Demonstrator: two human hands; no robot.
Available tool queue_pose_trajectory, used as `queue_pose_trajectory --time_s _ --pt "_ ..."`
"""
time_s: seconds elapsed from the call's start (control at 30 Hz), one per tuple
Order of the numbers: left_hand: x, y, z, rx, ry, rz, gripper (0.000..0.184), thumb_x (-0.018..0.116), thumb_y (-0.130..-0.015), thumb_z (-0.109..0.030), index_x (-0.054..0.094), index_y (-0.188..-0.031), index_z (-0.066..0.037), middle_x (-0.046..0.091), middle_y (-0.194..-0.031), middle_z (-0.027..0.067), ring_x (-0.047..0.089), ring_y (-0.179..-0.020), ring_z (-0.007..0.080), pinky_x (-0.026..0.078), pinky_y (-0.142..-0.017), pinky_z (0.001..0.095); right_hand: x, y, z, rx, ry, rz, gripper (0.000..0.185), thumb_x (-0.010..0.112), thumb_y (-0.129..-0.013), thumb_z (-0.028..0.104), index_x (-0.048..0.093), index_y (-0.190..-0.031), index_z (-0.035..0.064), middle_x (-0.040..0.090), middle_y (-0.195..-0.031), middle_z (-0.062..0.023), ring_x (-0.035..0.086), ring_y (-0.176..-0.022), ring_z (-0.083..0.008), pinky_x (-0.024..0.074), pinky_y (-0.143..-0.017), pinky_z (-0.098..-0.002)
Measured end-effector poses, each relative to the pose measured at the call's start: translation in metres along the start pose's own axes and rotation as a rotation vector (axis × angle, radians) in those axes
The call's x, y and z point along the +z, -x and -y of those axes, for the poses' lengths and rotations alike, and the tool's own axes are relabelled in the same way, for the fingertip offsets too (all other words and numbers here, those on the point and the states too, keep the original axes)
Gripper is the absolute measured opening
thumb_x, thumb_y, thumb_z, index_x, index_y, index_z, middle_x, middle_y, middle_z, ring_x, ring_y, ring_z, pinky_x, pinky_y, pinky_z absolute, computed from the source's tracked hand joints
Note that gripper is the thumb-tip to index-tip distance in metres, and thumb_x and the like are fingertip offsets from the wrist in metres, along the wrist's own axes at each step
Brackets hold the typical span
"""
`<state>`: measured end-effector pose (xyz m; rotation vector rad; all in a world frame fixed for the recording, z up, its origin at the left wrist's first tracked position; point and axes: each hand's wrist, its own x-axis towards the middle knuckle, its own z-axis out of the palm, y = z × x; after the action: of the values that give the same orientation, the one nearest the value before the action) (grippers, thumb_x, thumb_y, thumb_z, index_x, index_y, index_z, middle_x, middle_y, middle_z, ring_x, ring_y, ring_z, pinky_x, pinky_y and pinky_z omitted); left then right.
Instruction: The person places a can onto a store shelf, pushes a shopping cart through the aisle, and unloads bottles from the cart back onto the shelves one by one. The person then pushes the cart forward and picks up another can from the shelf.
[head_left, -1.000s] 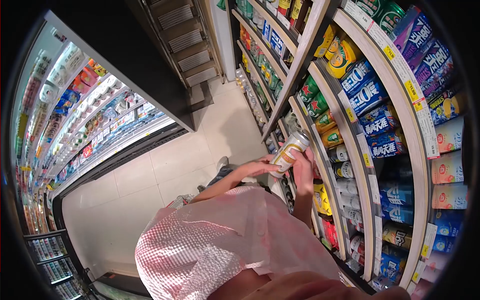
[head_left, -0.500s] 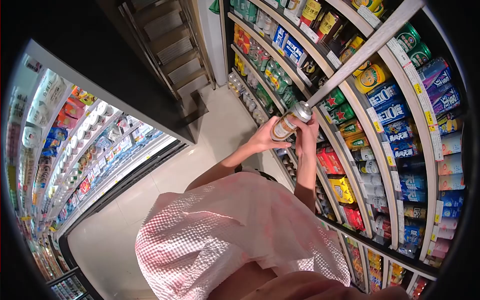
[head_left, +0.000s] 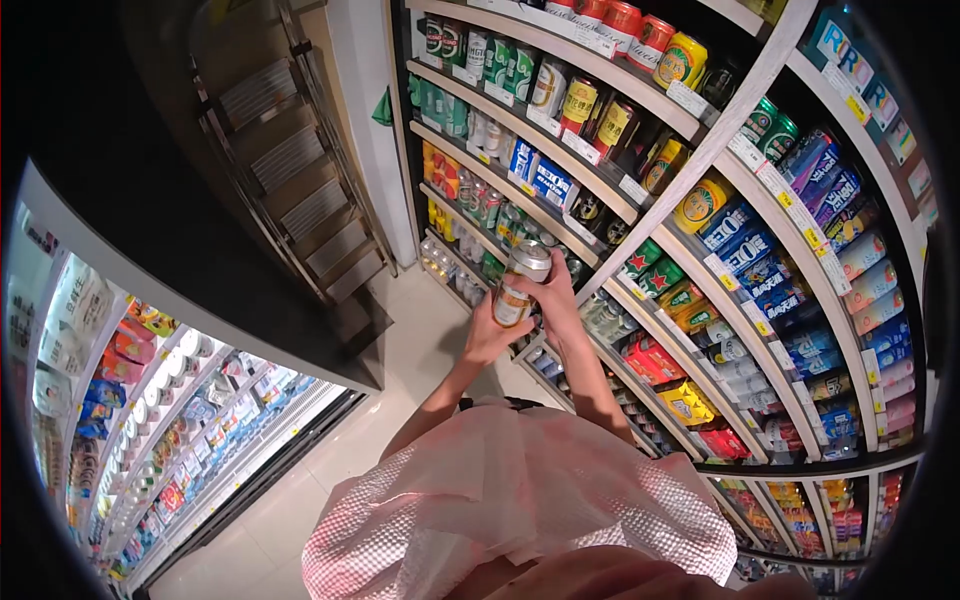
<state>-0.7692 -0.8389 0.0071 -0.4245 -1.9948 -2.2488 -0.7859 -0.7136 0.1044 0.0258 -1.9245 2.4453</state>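
Observation:
A white and gold drink can (head_left: pixel 520 280) with a silver top is held up in front of me, between both hands. My left hand (head_left: pixel 488 332) closes around its lower part. Higher up, my right hand (head_left: pixel 556 298) wraps its fingers around the can from the right side. The can leans slightly, its lid facing up and away from me. Part of its label is covered by my fingers. Behind it stand the shelves of drink cans (head_left: pixel 560 190), nearest to my right hand.
Curved shelves with price tags (head_left: pixel 700 285) hold several kinds of cans and multipacks on the right. A lit chiller case (head_left: pixel 190 420) stands at left. A folding ladder (head_left: pixel 290 170) leans at the back, past the tiled floor (head_left: pixel 405 340).
The can and both hands have moved left and a little down in view, and the can is now more upright. My view has turned, bringing more of the upper shelves into sight.

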Motion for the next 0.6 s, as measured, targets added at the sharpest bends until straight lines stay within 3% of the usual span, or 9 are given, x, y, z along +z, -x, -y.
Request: queue_pose_trajectory --time_s 0.13,0.2,0.27,0.37,0.4,0.47,0.53,0.57,0.6 --pt "-0.012 -0.028 -0.007 0.084 -0.022 -0.019 0.056 0.087 -0.074 -0.02 0.06 -0.118 0.003 0.074 -0.1 0.0139 0.071 -0.089 0.0215 0.057 -0.081 0.0375 0.021 -0.015 0.021 -0.068 0.12 -0.005 0.057 0.087 -0.08 0.01 0.051 -0.123 0.0037 0.065 -0.111 -0.0065 0.062 -0.103 -0.0152 0.0498 -0.092 -0.0312" --pt "-0.015 -0.046 -0.024 0.086 -0.035 -0.023 0.058 0.087 -0.072 -0.019 0.06 -0.119 0.003 0.074 -0.101 0.014 0.071 -0.091 0.0213 0.057 -0.083 0.037 0.022 -0.029 0.027 -0.198 0.235 0.016 0.051 0.086 -0.084 0.016 0.054 -0.122 0.004 0.066 -0.111 -0.0061 0.062 -0.102 -0.0134 0.0505 -0.091 -0.0306" --pt "-0.017 -0.065 -0.038 0.104 -0.015 0.002 0.058 0.086 -0.072 -0.017 0.06 -0.121 0.003 0.073 -0.104 0.0136 0.071 -0.093 0.021 0.056 -0.086 0.0364 0.024 -0.035 0.043 -0.187 0.251 0.006 0.052 0.085 -0.087 0.019 0.054 -0.126 0.003 0.066 -0.115 -0.0076 0.062 -0.104 -0.0138 0.0513 -0.091 -0.032" --pt "-0.012 -0.093 -0.042 0.069 0.143 0.142 0.056 0.084 -0.073 -0.017 0.06 -0.121 0.001 0.072 -0.106 0.0118 0.07 -0.097 0.0212 0.056 -0.086 0.0356 0.014 -0.041 0.051 -0.236 0.26 -0.035 0.055 0.08 -0.092 0.016 0.052 -0.136 0.0008 0.065 -0.125 -0.0088 0.062 -0.112 -0.0152 0.051 -0.096 -0.0319" --pt "-0.009 -0.099 -0.039 0.061 0.187 0.184 0.056 0.084 -0.073 -0.018 0.06 -0.12 0.0 0.072 -0.106 0.0115 0.069 -0.097 0.0213 0.056 -0.086 0.0356 0.013 -0.042 0.047 -0.269 0.094 -0.015 0.051 0.079 -0.092 0.012 0.052 -0.135 0.0006 0.064 -0.126 -0.0078 0.062 -0.114 -0.015 0.0505 -0.097 -0.0311" --pt "-0.002 -0.111 -0.027 0.108 0.059 0.214 0.058 0.086 -0.072 -0.021 0.06 -0.119 0.0 0.071 -0.104 0.0114 0.069 -0.096 0.0207 0.055 -0.085 0.0358 0.006 -0.037 0.049 -0.24 0.156 -0.059 0.049 0.077 -0.093 0.009 0.051 -0.134 0.0012 0.065 -0.124 -0.0074 0.063 -0.112 -0.0151 0.0511 -0.096 -0.0312" --pt "0.006 -0.12 -0.026 0.145 0.024 0.233 0.059 0.088 -0.071 -0.022 0.06 -0.119 0.0 0.071 -0.104 0.0116 0.069 -0.095 0.0207 0.055 -0.085 0.0361 -0.007 -0.045 0.041 -0.272 0.288 -0.165 0.046 0.08 -0.089 0.009 0.053 -0.126 0.0018 0.069 -0.112 -0.0075 0.065 -0.099 -0.0135 0.0534 -0.084 -0.029" --pt "0.006 -0.124 -0.024 0.08 -0.041 0.292 0.062 0.088 -0.074 -0.017 0.059 -0.127 -0.002 0.07 -0.117 0.0092 0.066 -0.105 0.0172 0.053 -0.092 0.0358 -0.008 -0.049 0.04 -0.309 0.228 -0.184 0.045 0.08 -0.088 0.005 0.054 -0.124 0.0013 0.068 -0.111 -0.007 0.065 -0.098 -0.0131 0.0532 -0.084 -0.0288" --pt "0.006 -0.13 -0.026 0.037 -0.078 0.333 0.063 0.09 -0.075 -0.019 0.059 -0.127 -0.002 0.069 -0.117 0.0094 0.065 -0.107 0.0172 0.052 -0.094 0.0361 -0.008 -0.054 0.039 -0.321 0.152 -0.204 0.046 0.082 -0.086 0.003 0.055 -0.124 0.0014 0.068 -0.111 -0.0073 0.065 -0.098 -0.0131 0.0529 -0.084 -0.0291"
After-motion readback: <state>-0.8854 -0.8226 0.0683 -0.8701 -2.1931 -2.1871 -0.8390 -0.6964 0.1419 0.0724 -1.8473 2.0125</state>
